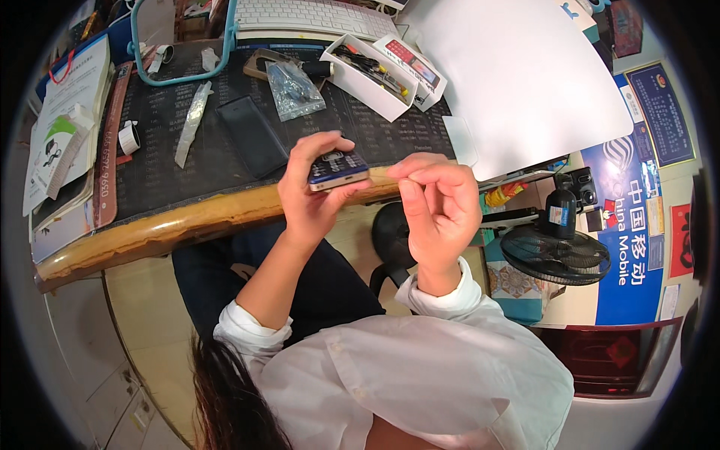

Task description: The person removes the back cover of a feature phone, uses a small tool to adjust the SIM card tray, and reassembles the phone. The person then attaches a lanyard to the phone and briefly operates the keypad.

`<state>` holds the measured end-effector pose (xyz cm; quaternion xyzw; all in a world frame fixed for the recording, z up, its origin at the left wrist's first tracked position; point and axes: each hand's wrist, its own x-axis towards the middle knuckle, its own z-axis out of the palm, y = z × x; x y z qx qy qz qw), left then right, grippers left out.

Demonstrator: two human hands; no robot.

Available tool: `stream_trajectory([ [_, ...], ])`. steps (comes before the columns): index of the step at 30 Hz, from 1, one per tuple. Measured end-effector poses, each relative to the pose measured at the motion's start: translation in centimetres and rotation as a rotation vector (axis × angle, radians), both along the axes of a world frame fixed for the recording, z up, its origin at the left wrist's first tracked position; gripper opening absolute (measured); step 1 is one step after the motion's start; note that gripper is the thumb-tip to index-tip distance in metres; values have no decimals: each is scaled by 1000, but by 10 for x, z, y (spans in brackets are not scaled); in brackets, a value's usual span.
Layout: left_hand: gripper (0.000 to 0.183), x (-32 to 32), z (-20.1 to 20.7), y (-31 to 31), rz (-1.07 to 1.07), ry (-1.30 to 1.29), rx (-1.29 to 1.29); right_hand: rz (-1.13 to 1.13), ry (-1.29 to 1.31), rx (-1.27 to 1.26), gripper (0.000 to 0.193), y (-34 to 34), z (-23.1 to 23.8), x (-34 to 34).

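On the desk (165, 238) lay a dark smartphone (251, 135), near it the left hand (304, 201) gripped a blue keypad phone (340, 170) by the desk's front edge, and just rightward the right hand (444, 199) made a narrow pinch, its contents impossible to tell.

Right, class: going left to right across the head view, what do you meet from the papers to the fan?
Stack of papers, white roll, crinkled strip, flat black phone, keypad phone, right hand, black fan.
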<state>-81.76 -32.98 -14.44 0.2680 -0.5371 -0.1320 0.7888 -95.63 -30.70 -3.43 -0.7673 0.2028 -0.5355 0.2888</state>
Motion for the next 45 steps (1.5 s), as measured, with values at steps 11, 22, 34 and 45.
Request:
stream_trajectory([
  [11, 43, 5, 9, 6, -59, 214, 46, -148, 250, -268, 23, 0, 9, 26],
  [22, 40, 6, 9, 3, -120, 305, 65, -194, 359, -364, 25, -6, 11, 37],
  [34, 39, 8, 10, -1, -113, 276, 78, -261, 473, -541, 27, -9, 17, 43],
  [45, 36, 8, 9, 6, -321, 510, 142, -193, 334, -130, 17, -11, 9, 57],
])
